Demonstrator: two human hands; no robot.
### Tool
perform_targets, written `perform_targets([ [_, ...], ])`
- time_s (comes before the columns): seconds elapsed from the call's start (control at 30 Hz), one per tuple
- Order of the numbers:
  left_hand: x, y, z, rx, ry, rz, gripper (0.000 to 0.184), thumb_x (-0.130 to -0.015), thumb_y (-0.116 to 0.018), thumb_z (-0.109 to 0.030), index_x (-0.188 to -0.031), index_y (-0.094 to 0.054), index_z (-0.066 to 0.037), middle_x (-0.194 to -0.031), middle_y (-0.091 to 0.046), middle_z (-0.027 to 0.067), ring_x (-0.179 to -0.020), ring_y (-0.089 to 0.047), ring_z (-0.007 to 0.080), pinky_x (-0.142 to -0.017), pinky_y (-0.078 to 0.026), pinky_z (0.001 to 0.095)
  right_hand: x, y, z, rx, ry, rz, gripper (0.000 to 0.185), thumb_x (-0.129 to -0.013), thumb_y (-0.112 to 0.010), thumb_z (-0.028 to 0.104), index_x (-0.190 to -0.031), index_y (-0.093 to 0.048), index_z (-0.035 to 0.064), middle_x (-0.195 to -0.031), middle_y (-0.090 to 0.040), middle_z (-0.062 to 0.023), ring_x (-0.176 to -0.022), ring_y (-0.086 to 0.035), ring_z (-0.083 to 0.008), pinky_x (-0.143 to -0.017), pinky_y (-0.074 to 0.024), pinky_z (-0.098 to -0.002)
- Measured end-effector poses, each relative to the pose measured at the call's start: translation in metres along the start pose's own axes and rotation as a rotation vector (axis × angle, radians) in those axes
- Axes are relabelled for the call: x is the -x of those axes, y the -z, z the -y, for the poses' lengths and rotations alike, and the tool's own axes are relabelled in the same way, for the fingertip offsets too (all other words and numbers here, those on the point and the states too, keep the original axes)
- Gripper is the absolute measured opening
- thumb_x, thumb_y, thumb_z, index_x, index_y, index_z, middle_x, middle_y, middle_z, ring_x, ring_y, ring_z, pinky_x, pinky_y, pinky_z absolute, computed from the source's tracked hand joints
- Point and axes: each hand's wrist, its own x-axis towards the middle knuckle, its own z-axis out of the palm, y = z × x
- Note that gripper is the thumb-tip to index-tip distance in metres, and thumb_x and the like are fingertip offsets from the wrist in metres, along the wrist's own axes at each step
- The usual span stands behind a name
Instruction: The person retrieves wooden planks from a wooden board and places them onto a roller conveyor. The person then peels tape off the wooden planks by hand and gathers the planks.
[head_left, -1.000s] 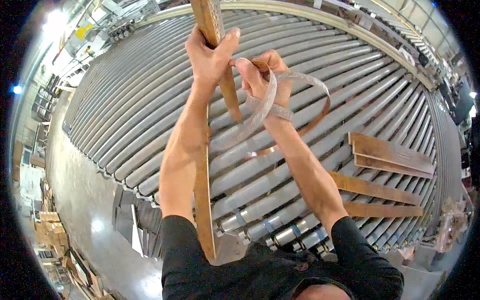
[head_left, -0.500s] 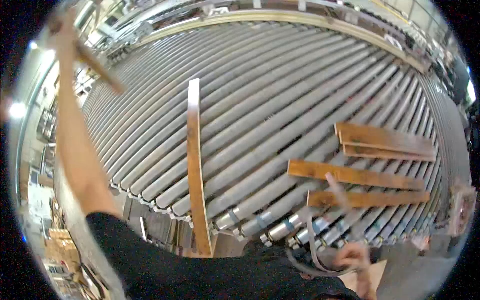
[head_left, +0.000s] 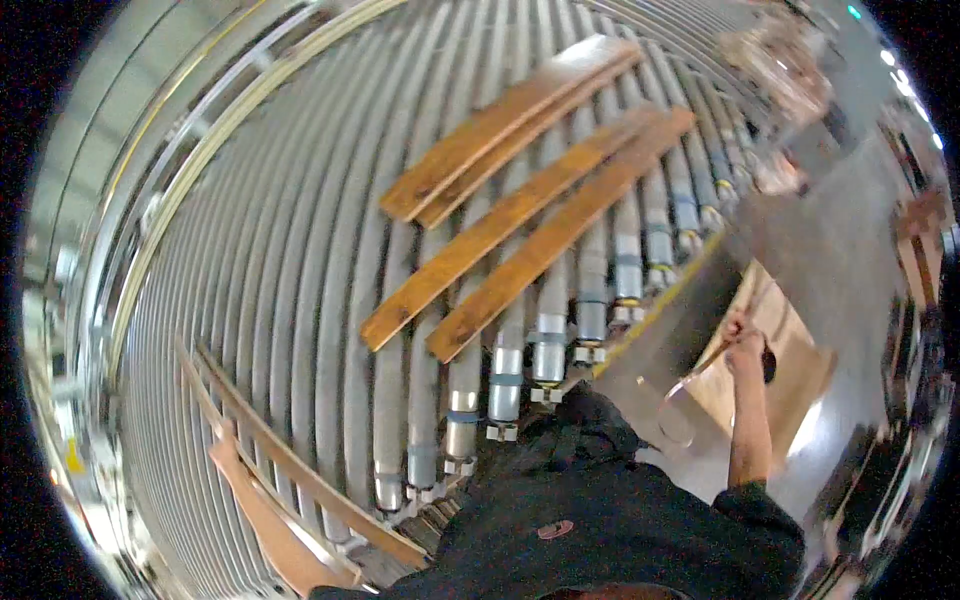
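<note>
My left hand is closed around a narrow wooden plank at the lower left, over the rollers. Close beside it, a second plank lies across the rollers with its near end by my body. To the right, my right hand is closed on a thin, pale strip that curls into a loop below. A large cardboard piece or open box is under and behind that hand. In front of me, several brown wooden planks lie slanted on the rollers, two of them overlapping.
The grey roller conveyor fills the left and middle, its roller ends close to my body. A yellow edge runs along its right side. Plastic-wrapped material stands at the upper right, beside the grey floor.
My view has turned to the right. My left hand has come down from raised with its plank to beside the other plank on the rollers. My right hand still holds the strip, now by the cardboard.
</note>
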Motion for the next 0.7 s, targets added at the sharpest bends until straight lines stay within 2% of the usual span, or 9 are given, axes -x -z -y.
perform_targets([
  [0.03, -0.009, -0.02, 0.023, 0.199, -0.06, 0.058, 0.07, -0.073, -0.085, -0.044, -0.105, -0.067, 0.016, -0.092, -0.069, 0.0209, -0.083, -0.064, 0.0262, -0.073, -0.052, 0.0428, -0.009, 0.066, -0.035, 0.096, 0.063, 0.035, 0.007, -0.095, -0.055, 0.003, -0.1, -0.058, 0.0027, -0.075, -0.051, -0.0026, -0.062, -0.048, -0.0157, -0.054, -0.0394, -0.0271],
  [0.07, 0.011, -0.026, -0.004, 0.096, 0.022, 0.056, 0.061, -0.075, -0.083, -0.038, -0.101, -0.068, 0.015, -0.092, -0.07, 0.0215, -0.082, -0.065, 0.027, -0.073, -0.052, 0.0429, -0.021, 0.115, -0.066, 0.192, 0.065, -0.073, 0.001, -0.093, -0.056, 0.003, -0.094, -0.056, 0.0031, -0.073, -0.053, -0.0043, -0.06, -0.049, -0.0178, -0.053, -0.0408, -0.0303],
  [0.17, 0.044, -0.037, -0.039, -0.053, -0.01, -0.031, 0.058, -0.075, -0.081, -0.033, -0.111, -0.067, 0.011, -0.097, -0.071, 0.0224, -0.084, -0.068, 0.0341, -0.076, -0.054, 0.0442, -0.032, 0.236, -0.186, 0.319, -0.042, -0.424, 0.015, -0.089, -0.058, 0.001, -0.076, -0.051, 0.0041, -0.069, -0.056, -0.0097, -0.052, -0.052, -0.024, -0.049, -0.0449, -0.0396],
  [0.23, 0.048, -0.042, -0.04, -0.246, 0.073, -0.035, 0.057, -0.075, -0.079, -0.03, -0.116, -0.066, 0.008, -0.104, -0.07, 0.0226, -0.092, -0.068, 0.0374, -0.083, -0.053, 0.0453, 0.049, 0.167, -0.186, 0.175, -0.239, -0.539, 0.02, -0.094, -0.049, 0.009, -0.075, -0.052, 0.0042, -0.063, -0.051, -0.0101, -0.056, -0.055, -0.0277, -0.05, -0.0436, -0.0368],
  [0.3, 0.053, -0.044, -0.049, -0.577, 0.087, -0.074, 0.055, -0.076, -0.078, -0.026, -0.12, -0.065, 0.005, -0.112, -0.069, 0.0231, -0.1, -0.067, 0.0392, -0.09, -0.052, 0.0455, 0.085, 0.162, -0.206, 0.212, -0.547, -0.426, 0.027, -0.098, -0.041, 0.012, -0.072, -0.048, 0.0045, -0.06, -0.048, -0.0097, -0.055, -0.053, -0.0282, -0.051, -0.0455, -0.0383],
  [0.43, 0.059, -0.071, -0.061, -0.449, -0.267, -0.127, 0.063, -0.081, -0.071, -0.028, -0.135, -0.055, 0.002, -0.132, -0.06, 0.0226, -0.12, -0.058, 0.0373, -0.102, -0.044, 0.0453, 0.121, 0.198, -0.222, -0.164, -0.877, -0.278, 0.029, -0.098, -0.041, 0.013, -0.077, -0.057, -0.0007, -0.064, -0.057, -0.014, -0.055, -0.056, -0.029, -0.052, -0.0481, -0.0433],
  [0.53, 0.127, -0.124, -0.119, -0.3, -0.581, 0.047, 0.051, -0.085, -0.069, -0.011, -0.133, -0.057, 0.002, -0.126, -0.062, 0.0253, -0.119, -0.057, 0.037, -0.103, -0.043, 0.0422, 0.08, 0.3, -0.3, -0.191, -0.678, -0.462, 0.032, -0.1, -0.044, 0.025, -0.076, -0.051, 0.0053, -0.067, -0.057, -0.0143, -0.055, -0.053, -0.0272, -0.051, -0.0433, -0.0434],
  [0.6, 0.215, -0.158, -0.202, -0.112, -0.501, 0.248, 0.05, -0.086, -0.07, -0.013, -0.132, -0.057, 0.002, -0.126, -0.061, 0.0234, -0.117, -0.057, 0.0371, -0.104, -0.042, 0.0441, 0.059, 0.272, -0.274, -0.038, -0.525, -0.554, 0.028, -0.097, -0.048, 0.021, -0.075, -0.055, 0.0043, -0.068, -0.058, -0.0142, -0.056, -0.055, -0.0271, -0.051, -0.0443, -0.0439],
  [0.7, 0.258, -0.207, -0.241, -0.096, -0.905, 0.362, 0.05, -0.083, -0.072, -0.013, -0.129, -0.058, 0.002, -0.13, -0.058, 0.0215, -0.119, -0.054, 0.0383, -0.104, -0.042, 0.0466, -0.003, 0.209, -0.246, 0.103, -0.359, -0.561, 0.023, -0.092, -0.054, 0.015, -0.075, -0.062, 0.0027, -0.069, -0.061, -0.0141, -0.057, -0.058, -0.0271, -0.051, -0.0457, -0.0446],
])
